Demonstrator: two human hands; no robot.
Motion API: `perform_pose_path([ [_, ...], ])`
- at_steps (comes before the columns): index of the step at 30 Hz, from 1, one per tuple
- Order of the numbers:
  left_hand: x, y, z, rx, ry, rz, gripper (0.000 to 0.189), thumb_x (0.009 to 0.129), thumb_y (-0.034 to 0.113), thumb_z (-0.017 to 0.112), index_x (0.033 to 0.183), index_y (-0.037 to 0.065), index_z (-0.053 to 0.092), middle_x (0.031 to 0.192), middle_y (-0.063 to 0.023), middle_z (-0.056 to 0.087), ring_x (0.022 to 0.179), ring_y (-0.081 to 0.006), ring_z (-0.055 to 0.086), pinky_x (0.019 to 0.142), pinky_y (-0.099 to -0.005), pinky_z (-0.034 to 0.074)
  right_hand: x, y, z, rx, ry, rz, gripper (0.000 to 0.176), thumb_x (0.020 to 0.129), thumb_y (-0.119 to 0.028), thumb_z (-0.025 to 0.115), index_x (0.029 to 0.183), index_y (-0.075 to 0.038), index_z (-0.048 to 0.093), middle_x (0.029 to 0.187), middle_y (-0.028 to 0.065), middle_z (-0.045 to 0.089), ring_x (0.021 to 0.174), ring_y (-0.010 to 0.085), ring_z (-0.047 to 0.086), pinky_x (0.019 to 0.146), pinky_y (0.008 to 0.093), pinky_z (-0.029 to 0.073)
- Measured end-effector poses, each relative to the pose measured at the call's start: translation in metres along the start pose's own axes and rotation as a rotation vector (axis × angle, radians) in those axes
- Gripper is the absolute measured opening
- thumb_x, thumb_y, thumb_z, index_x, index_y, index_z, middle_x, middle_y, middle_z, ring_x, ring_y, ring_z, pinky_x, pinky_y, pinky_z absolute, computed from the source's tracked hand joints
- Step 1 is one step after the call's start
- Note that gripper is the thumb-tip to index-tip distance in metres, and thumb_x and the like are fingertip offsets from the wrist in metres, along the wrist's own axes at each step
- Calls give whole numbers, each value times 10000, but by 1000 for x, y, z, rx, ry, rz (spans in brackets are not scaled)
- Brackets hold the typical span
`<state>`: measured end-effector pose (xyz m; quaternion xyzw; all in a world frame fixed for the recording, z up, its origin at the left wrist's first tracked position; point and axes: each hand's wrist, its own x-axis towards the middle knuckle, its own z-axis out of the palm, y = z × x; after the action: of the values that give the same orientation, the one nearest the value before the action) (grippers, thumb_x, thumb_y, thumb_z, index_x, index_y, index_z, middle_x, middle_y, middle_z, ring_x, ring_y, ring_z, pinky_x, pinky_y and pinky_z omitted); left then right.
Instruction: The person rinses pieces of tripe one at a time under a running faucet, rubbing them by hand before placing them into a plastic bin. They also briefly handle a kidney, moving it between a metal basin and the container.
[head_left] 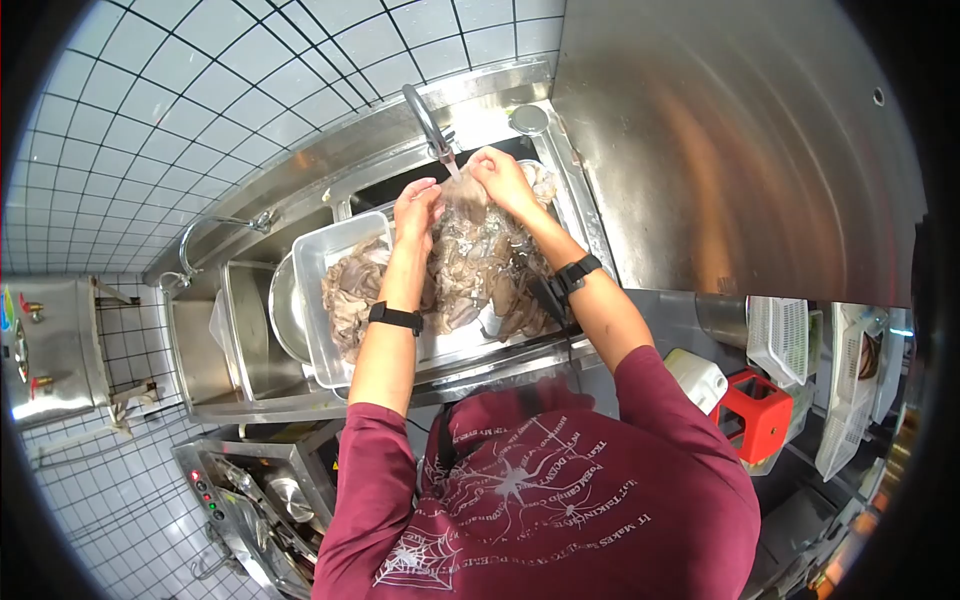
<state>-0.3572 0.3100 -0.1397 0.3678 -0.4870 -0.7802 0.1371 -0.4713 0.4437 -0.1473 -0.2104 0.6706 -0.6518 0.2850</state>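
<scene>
Water runs from the tap (432, 125) onto a soft, brownish-grey, squid-like piece (466, 192) spread between my hands. My right hand (500, 178) pinches its upper right edge, close to the spout. On the other side, my left hand (417, 210) has its fingers curled at the piece's left edge; part of its grip is hidden. Below them lies a large wet heap of similar squid-like pieces (480, 270) in the sink. More pieces (355, 290) fill a clear plastic tub (312, 290) to the left, beneath my left forearm.
A second tap (200, 228) stands over the left basin (250, 330). A round metal bowl (287, 310) sits behind the tub. A tall steel panel (720, 150) borders the right side. A red stool (752, 415) and white jug (697, 380) stand lower right.
</scene>
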Motion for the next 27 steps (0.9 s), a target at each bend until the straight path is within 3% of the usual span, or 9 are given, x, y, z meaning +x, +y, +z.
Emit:
perform_pose_path([
  [2, 3, -1, 1, 115, 7, 79, 204, 813, 55, 615, 1015, 65, 591, 769, 5, 575, 612, -79, 517, 569, -224, 455, 11, 14, 3, -202, 110, -180, 138, 865, -142, 566, 923, -18, 571, 707, 15, 581, 665, 116, 577, 606, 284, 456],
  [6, 8, 4, 11, 481, -38, 347, 231, 794, -4, 568, 1019, 45, 584, 735, -18, 571, 592, -76, 508, 551, -231, 464, 24, 21, 9, -445, 106, -160, 155, 871, -147, 544, 940, -13, 578, 782, 55, 621, 765, 159, 599, 694, 323, 471],
  [9, -3, 19, 21, 413, -18, 285, 228, 797, 1, 561, 1021, 39, 582, 741, -28, 577, 599, -88, 523, 515, -237, 470, 41, 36, 3, -399, 60, -282, 221, 855, -148, 543, 1031, -18, 575, 795, 99, 633, 727, 171, 601, 679, 342, 475],
  [12, -2, 21, 24, 421, -27, 322, 222, 812, -15, 532, 1028, 25, 571, 719, -38, 562, 550, -98, 513, 467, -248, 445, 38, 9, -1, 23, -109, -36, 265, 866, -104, 534, 1124, -64, 576, 962, 84, 621, 916, 165, 587, 775, 309, 468],
  [13, -1, 20, 26, 391, -34, 344, 216, 816, -35, 515, 1020, 11, 565, 691, -40, 550, 490, -98, 488, 440, -248, 410, 35, 3, -1, 23, -111, -35, 265, 866, -104, 534, 1124, -64, 576, 962, 84, 621, 916, 165, 587, 775, 309, 468],
  [15, -1, 19, 26, 347, -39, 314, 215, 818, -28, 511, 1023, 14, 562, 711, -51, 554, 497, -101, 489, 444, -256, 418, 29, -8, -1, 411, -184, 163, 373, 831, -75, 575, 1202, -66, 533, 981, 92, 608, 935, 159, 578, 787, 282, 467],
  [21, -6, -11, 15, -50, -112, -53, 269, 834, 8, 540, 1100, 31, 509, 832, -63, 580, 653, -137, 556, 532, -265, 485, 5, -5, -12, 381, -252, 167, 620, 790, -9, 593, 1366, -102, 385, 1098, 124, 581, 978, 179, 584, 796, 281, 507],
  [23, -3, -39, 15, -363, -55, -219, 175, 906, 151, 500, 1050, 60, 539, 769, -44, 583, 603, -126, 539, 509, -238, 441, -4, -1, -13, 428, -253, 222, 632, 784, 14, 578, 1372, -116, 386, 1108, 126, 567, 987, 182, 582, 818, 282, 500],
  [27, -8, -68, 19, -491, -103, -411, 338, 966, 346, 362, 1043, 72, 544, 889, -60, 610, 743, -169, 580, 647, -290, 482, -29, -8, -21, 450, -334, 205, 684, 776, 47, 554, 1404, -127, 348, 1162, 145, 557, 990, 174, 584, 853, 274, 482],
])
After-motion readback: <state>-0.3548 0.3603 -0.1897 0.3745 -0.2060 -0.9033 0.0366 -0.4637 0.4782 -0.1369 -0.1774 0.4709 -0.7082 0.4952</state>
